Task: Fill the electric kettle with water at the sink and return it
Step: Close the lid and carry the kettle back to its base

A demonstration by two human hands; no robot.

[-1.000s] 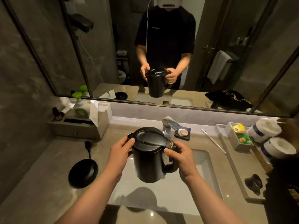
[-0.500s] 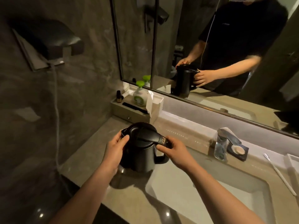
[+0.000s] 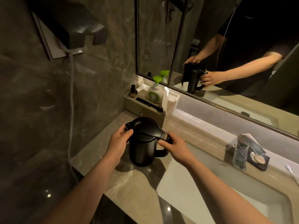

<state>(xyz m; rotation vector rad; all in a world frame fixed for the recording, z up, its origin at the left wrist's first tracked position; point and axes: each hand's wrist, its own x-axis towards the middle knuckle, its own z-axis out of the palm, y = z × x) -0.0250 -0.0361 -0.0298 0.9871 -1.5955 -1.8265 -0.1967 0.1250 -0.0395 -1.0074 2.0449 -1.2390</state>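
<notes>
— Fingers?
— Left hand curled against the kettle at the spout side, thumb on the lid rim. Right hand wrapped round the top of the handle, fingertips at the lid hinge.
— Position?
— Upright on the counter, left of the sink, base close to the basin's left edge. Whether seated on a base plate: cannot tell.
— Clearance?
— Tray with soap bottle just behind. Stone wall near on the left. Open counter in front, up to the front edge. Faucet well apart, right.
— Condition?
— Matte black, lid closed, small label on the handle. Doubled in the mirror.
</notes>
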